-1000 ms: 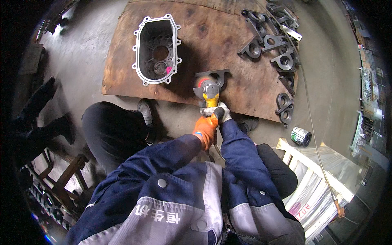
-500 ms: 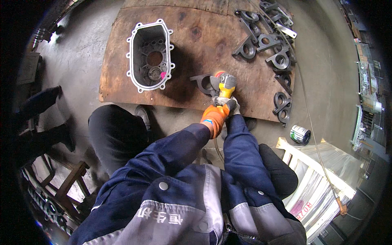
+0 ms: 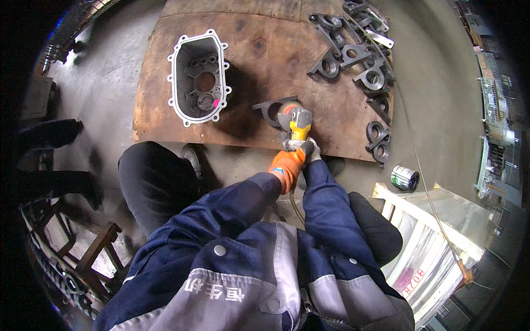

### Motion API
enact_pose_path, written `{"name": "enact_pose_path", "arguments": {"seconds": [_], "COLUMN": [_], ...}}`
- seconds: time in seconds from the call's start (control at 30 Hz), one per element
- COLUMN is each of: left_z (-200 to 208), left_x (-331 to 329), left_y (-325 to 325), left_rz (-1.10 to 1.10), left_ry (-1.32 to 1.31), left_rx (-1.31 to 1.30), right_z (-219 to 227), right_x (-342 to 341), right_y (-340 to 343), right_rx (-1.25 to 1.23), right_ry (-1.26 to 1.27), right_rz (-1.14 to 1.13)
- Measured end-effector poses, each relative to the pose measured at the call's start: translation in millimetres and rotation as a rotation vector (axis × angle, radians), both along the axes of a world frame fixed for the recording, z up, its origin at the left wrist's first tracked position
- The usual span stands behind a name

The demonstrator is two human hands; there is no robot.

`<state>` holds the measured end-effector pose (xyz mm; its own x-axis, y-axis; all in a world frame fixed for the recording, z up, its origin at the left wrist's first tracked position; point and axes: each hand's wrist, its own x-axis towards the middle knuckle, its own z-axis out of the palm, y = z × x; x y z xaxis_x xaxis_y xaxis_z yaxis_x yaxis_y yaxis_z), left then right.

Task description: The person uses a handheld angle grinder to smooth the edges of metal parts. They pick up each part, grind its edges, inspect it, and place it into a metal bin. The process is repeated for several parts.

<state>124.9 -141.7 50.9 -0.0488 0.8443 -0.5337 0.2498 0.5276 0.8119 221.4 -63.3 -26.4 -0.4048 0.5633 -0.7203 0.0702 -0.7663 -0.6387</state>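
Both of my gloved hands are closed round a yellow and grey angle grinder point(image 3: 300, 128). My left hand point(image 3: 288, 164), in an orange glove, wraps the rear of its body. My right hand point(image 3: 312, 149), in a pale grey glove, lies beside it and is partly hidden by the left. The grinder's reddish disc is over a dark metal bracket point(image 3: 269, 112) with a round opening, lying on the wooden board point(image 3: 248, 71). Whether the disc touches the metal I cannot tell. A cord point(image 3: 296, 206) trails back below my hands.
To the left on the board stands a grey metal housing point(image 3: 172, 83), open at the top. Several similar brackets point(image 3: 371, 80) lie along the right side. A can point(image 3: 404, 179) and a white slatted crate point(image 3: 419, 220) are at the right; a long cable point(image 3: 411, 124) crosses there.
My hands and the grinder have shifted slightly left and nearer to me, and the disc shows more clearly over the bracket. The whole view has also shifted a little.
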Motion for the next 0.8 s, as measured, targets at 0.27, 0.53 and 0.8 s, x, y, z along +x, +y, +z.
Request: {"name": "enact_pose_path", "arguments": {"seconds": [0.27, 0.53, 0.8], "left_z": [14, 9, 12], "left_x": [37, -49, -83], "left_y": [-53, -6, 91], "left_rz": [0.276, 0.604, -0.135], "left_ry": [-0.011, 0.225, 1.007], "left_rx": [-0.395, 0.138, -0.073], "right_z": [-23, 165, 331], "right_x": [44, 73, 109], "right_y": [-52, -13, -10], "right_rx": [-0.213, 0.081, 0.311], "right_ry": [0.279, 0.270, 0.328], "right_rz": [-0.059, -0.137, -0.171]}}
